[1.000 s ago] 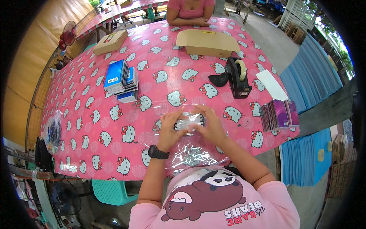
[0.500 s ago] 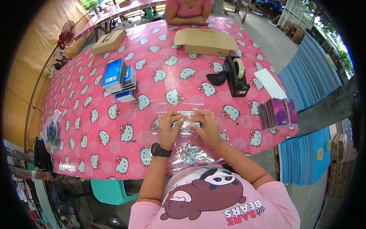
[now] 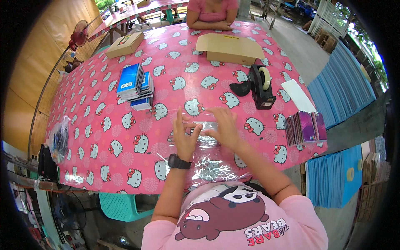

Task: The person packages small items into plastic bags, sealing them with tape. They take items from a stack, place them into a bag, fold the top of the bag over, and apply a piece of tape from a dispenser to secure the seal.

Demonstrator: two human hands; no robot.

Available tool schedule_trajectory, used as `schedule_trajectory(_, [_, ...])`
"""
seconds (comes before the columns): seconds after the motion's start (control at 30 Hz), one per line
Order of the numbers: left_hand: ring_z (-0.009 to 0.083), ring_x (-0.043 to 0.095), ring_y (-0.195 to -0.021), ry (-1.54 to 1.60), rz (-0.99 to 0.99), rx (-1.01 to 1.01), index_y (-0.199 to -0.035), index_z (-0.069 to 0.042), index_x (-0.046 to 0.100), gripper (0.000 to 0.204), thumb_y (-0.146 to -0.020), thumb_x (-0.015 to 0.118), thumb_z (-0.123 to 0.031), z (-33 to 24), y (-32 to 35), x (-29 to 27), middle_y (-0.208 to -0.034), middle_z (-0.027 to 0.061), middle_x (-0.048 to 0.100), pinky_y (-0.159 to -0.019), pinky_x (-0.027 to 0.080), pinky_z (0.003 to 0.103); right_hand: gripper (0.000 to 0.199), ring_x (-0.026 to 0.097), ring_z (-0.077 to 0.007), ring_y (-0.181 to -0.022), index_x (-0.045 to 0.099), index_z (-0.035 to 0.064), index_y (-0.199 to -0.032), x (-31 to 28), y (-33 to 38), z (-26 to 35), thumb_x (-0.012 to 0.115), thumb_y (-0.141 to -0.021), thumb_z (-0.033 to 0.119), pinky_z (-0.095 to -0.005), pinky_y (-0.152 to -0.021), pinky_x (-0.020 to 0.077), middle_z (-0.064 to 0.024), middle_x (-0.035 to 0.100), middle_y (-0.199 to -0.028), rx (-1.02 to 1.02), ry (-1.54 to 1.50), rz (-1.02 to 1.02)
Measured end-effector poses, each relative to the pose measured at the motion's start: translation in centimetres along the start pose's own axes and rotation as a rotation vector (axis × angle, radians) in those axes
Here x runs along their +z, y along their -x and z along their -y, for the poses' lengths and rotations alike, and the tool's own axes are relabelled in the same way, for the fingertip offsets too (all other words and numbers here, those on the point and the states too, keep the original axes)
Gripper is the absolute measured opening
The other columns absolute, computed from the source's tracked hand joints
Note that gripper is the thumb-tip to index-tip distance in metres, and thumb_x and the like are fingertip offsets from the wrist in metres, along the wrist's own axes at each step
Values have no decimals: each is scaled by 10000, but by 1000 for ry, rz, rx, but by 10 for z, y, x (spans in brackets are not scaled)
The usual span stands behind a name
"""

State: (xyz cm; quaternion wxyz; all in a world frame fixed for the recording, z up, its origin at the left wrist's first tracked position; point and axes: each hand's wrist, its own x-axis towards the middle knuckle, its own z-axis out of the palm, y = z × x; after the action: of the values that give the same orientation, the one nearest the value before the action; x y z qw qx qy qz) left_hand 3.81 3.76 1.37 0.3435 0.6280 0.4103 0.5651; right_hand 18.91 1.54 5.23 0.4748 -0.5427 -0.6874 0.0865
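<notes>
A sheet of clear plastic film (image 3: 208, 160) lies crinkled and shiny on the table in front of me. Near its far end is a flat, silvery-grey item (image 3: 207, 127), partly covered by my hands; its kind cannot be made out. My left hand (image 3: 185, 135), with a black watch on the wrist, has its index finger raised while thumb and another finger pinch at the film beside the item. Stretched out over the item's right side, my right hand (image 3: 224, 128) rests with fingers extended and thumb apart.
Blue spiral notebooks (image 3: 135, 85) are stacked to the left, purple ones (image 3: 306, 127) to the right. A black tape dispenser (image 3: 261, 87) stands beyond my right hand. Cardboard boxes (image 3: 231, 48) (image 3: 125, 44) lie farther back. Across the table sits a person (image 3: 212, 16) with folded arms.
My left index finger has lifted and straightened. My right hand's fingers have stretched out flatter over the item. The whole view has shifted slightly.
</notes>
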Motion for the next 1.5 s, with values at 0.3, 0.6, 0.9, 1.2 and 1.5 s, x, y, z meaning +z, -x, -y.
schedule_trajectory(0.3, [241, 527, -1082, -573, 126, 388, -1366, -74, 384, 622, -805, 639, -164, -7, 17, -22, -1249, 128, 481, -968, 317, 441, 177, 534, -57, -576, 646, -5, -778, 13, -27, -41, 774, -707, 95, -217, -500, 417, -21, 617, -644, 477, -489, 555])
schedule_trajectory(0.6, [219, 353, -1285, -718, 363, 235, -1325, -173, 460, 802, -605, 753, -368, -32, 52, 5, -1381, 33, 427, -972, 219, 514, 179, 546, -55, -632, 654, -18, -833, 7, -13, -45, 730, -769, 131, -218, -546, 430, -34, 629, -705, 540, -432, 411])
schedule_trajectory(0.9, [234, 324, -1303, -785, 376, 235, -1319, -185, 461, 800, -584, 750, -308, -34, 52, 9, -1389, 36, 412, -987, 202, 499, 336, 626, -192, -793, 555, 20, -1084, -126, -19, -235, 657, -786, 136, -309, -687, 487, -66, 644, -878, 496, 558, -566])
schedule_trajectory(1.2, [243, 326, -1296, -780, 357, 213, -1313, -192, 467, 783, -590, 747, -304, -34, 52, 3, -1383, 31, 411, -1003, 186, 510, 369, 613, -142, -725, 521, -27, -1077, -129, -20, -226, 685, -752, 29, -247, -632, 467, -83, 634, -824, 497, -426, -447])
schedule_trajectory(1.5, [233, 313, -1305, -742, 345, 217, -1311, -219, 472, 770, -594, 742, -302, -26, 53, 9, -1385, 20, 404, -1009, 168, 541, 306, 553, -126, -635, 488, 29, -993, -87, 30, -221, 677, -752, 16, -249, -563, 440, -24, 571, -750, 1103, -1022, -51])
